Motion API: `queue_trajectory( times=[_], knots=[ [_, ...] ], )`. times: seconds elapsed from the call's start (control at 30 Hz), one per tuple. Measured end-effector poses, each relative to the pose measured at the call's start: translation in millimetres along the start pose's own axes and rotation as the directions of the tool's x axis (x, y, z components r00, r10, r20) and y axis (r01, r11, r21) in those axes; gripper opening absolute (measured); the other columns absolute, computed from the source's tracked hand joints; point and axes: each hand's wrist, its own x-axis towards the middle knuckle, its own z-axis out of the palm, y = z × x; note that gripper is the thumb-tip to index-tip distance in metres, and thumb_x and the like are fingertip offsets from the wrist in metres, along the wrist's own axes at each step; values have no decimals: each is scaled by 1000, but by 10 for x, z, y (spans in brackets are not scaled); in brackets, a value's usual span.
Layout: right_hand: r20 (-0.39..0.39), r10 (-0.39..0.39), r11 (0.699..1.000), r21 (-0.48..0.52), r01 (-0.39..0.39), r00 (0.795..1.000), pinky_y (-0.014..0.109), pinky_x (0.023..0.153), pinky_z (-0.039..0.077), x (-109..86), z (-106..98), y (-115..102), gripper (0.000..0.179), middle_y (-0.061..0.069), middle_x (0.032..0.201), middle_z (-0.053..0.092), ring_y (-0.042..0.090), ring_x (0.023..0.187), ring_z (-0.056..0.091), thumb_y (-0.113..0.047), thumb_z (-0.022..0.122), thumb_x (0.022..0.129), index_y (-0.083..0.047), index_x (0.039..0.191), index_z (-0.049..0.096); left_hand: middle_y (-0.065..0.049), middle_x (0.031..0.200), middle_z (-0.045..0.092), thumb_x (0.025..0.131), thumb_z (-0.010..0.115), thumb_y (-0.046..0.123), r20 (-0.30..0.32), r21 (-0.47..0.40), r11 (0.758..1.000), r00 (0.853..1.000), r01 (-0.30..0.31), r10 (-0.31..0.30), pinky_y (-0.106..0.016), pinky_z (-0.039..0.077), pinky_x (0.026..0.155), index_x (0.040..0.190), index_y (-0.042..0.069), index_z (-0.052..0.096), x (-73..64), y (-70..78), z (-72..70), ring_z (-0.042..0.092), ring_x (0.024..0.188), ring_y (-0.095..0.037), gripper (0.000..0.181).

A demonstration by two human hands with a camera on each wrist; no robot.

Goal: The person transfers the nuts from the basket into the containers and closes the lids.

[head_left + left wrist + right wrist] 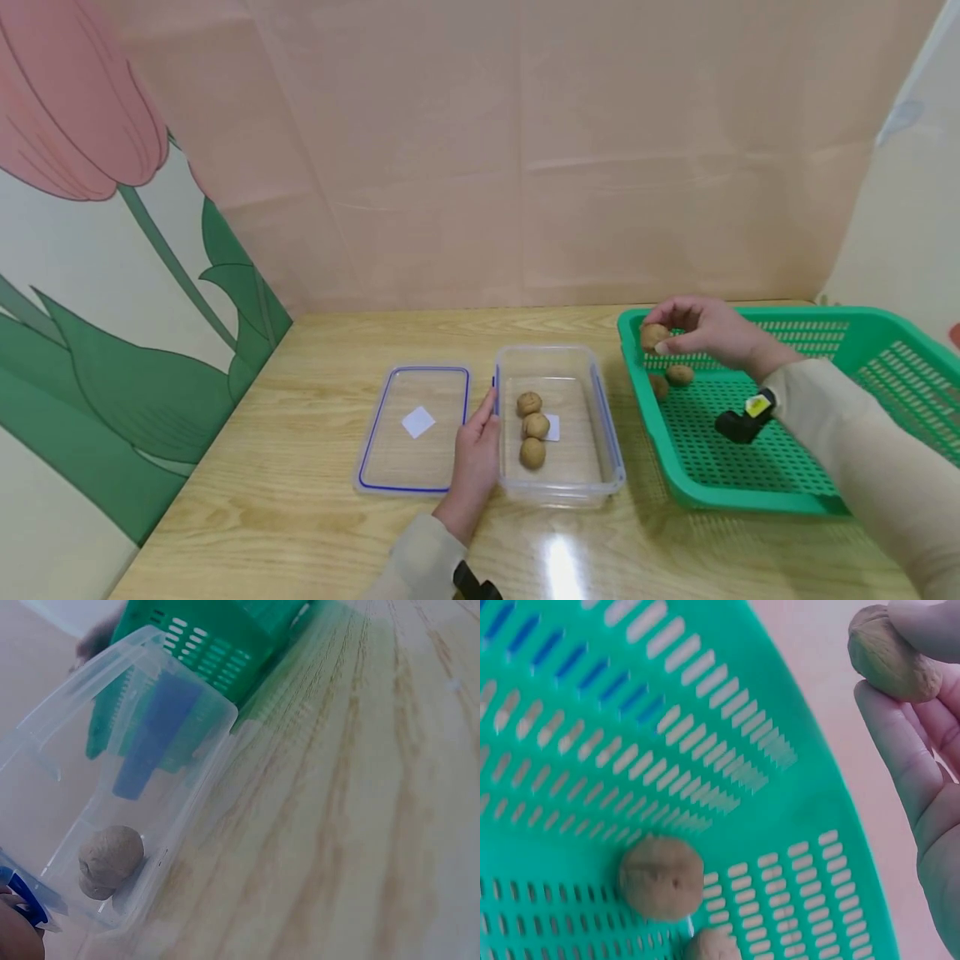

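Pinched between the right hand's (708, 332) thumb and fingers is a walnut (654, 337), held over the left end of the green basket (675, 479). Below it, two walnuts lie in the basket; one of them (662, 877) shows large in the right wrist view. The left hand (477, 450) rests along the left side of a clear plastic container (585, 493), its fingers straight against the wall. Inside that container three walnuts (536, 426) form a short row. In the left wrist view, a walnut (112, 855) shows through the container's wall.
A clear lid with a blue seal (412, 429) lies flat to the left of the container, a white square on it. Everything stands on a wood-grain table (285, 467). A pinkish sheet (480, 167) covers the wall behind, with a painted tulip (82, 108) at left.
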Motion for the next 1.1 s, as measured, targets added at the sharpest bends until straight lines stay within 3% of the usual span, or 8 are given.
queue_trajectory(
  times=[0.3, 0.47, 0.7, 0.9, 1.1],
  knots=[
    [35, -62, 991, 123, 57, 997, 20, 72, 53, 95, 158, -148, 34, -6, 96, 67, 7, 87, 60, 11, 60, 81, -9, 108, 63, -12, 143, 37, 96, 41, 8, 1, -2, 1000, 1000, 1, -1, -44, 25, 112, 139, 10, 41, -8, 15, -4, 31, 134, -30, 43],
    [40, -76, 990, 121, 71, 996, 20, 75, 54, 121, 262, -230, 32, -7, 101, 66, 7, 90, 60, 6, 61, 83, -9, 110, 64, -12, 145, 36, 96, 40, 7, 10, 0, 1000, 1000, 6, -6, -44, 23, 112, 139, 9, 40, -10, 22, -9, 29, 135, -30, 43],
    [-14, 25, 1000, 1, -25, 1000, 21, 76, 54, 206, 456, -377, 29, -11, 104, 66, 6, 93, 60, -7, 66, 84, -7, 113, 62, -14, 145, 35, 96, 41, 7, 14, -4, 1000, 1000, -2, 2, -46, 23, 112, 139, 8, 40, -19, 8, -8, 30, 135, -32, 43],
    [-32, 136, 990, 31, -135, 990, 24, 80, 54, 271, 620, -454, 36, -6, 102, 66, 11, 94, 61, -15, 71, 81, -6, 115, 61, -15, 143, 36, 95, 41, 7, 6, 1, 1000, 1000, -10, 10, -45, 24, 111, 138, 7, 41, -20, 11, -3, 31, 134, -32, 43],
    [-7, 137, 989, 55, -137, 991, 25, 82, 54, 328, 742, -481, 39, -2, 100, 67, 13, 94, 63, -16, 71, 81, -8, 118, 60, -13, 145, 34, 96, 41, 8, 14, -4, 1000, 1000, 3, -3, -45, 23, 112, 139, 9, 40, -8, 13, -3, 29, 135, -30, 43]
  ],
)
